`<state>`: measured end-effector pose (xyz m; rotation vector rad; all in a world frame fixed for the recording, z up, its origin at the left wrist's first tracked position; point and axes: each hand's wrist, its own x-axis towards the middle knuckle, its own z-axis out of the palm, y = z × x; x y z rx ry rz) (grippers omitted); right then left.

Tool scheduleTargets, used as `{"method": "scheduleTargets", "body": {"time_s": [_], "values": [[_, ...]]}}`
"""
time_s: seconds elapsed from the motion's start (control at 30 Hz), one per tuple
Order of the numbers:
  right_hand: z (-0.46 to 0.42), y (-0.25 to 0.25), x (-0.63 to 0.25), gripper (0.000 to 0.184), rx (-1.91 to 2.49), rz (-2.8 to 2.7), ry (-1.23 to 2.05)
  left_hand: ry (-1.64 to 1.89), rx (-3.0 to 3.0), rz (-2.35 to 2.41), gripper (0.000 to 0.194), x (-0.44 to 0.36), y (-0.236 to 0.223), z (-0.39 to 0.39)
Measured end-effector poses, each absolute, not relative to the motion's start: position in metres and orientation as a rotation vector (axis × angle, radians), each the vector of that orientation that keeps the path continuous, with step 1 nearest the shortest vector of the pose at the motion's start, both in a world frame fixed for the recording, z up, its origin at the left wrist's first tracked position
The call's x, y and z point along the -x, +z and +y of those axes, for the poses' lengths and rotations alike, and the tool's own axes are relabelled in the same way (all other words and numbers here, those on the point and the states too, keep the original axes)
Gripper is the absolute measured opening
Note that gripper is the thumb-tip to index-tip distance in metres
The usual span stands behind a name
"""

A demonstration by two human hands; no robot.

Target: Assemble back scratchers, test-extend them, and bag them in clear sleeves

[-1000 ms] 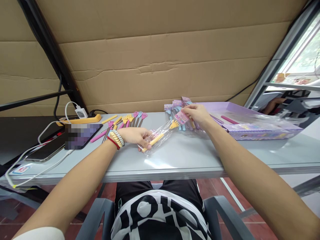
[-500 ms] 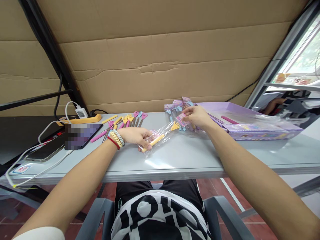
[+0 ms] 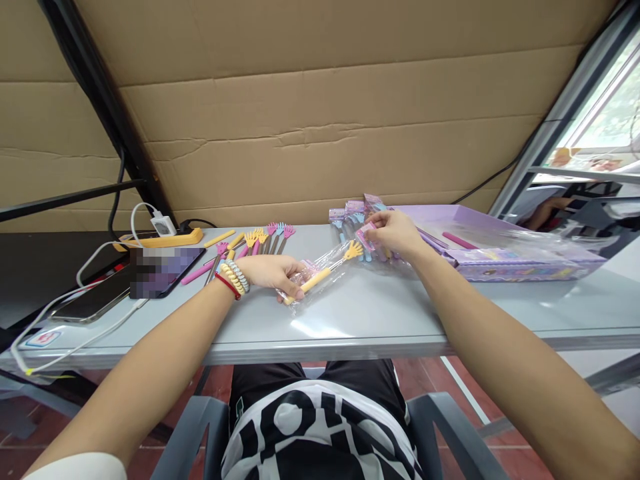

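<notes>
A small yellow back scratcher (image 3: 316, 280) lies slantwise inside a clear plastic bag (image 3: 333, 259), its hand-shaped head up and to the right. My left hand (image 3: 273, 272) is closed around the handle end, with crinkled plastic and some pink print under its fingers. At the bag's other end, my right hand (image 3: 397, 233) pinches the pink header card (image 3: 367, 236) between thumb and fingers. Behind that hand lie several bagged blue back scratchers (image 3: 356, 217) with printed cards, partly covered by it. Loose back scratchers (image 3: 280, 231) in pink, yellow and blue are spread beyond my left wrist.
On the right sits an open purple box (image 3: 520, 269) with clear plastic and a pink stick in it. Phones (image 3: 93, 297), white cables and a yellow power strip (image 3: 193, 237) occupy the left. A cardboard wall (image 3: 320, 133) closes off the table's back.
The bagged back scratcher and its header card have shifted slightly to the right and up. Both hands keep their grip and have barely moved.
</notes>
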<state>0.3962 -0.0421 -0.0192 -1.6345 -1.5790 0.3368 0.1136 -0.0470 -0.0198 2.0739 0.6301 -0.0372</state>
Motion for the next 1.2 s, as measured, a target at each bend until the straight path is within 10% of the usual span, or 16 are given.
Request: {"method": "scheduleTargets", "body": {"time_s": [0.53,0.87,1.2], "values": [[-0.034,-0.025,-0.396,0.045,1.611,-1.567,0.129,0.43,-1.878,0.816,0.029,-0.116,-0.024,-0.04],[-0.05,-0.028,-0.374,0.033,0.888,-2.06,0.847,0.935,-1.867,0.849,0.024,-0.128,-0.029,-0.043],[-0.059,-0.041,-0.342,0.027,0.798,-2.327,0.846,0.828,-1.875,0.763,0.039,-0.136,-0.042,-0.041]]}}
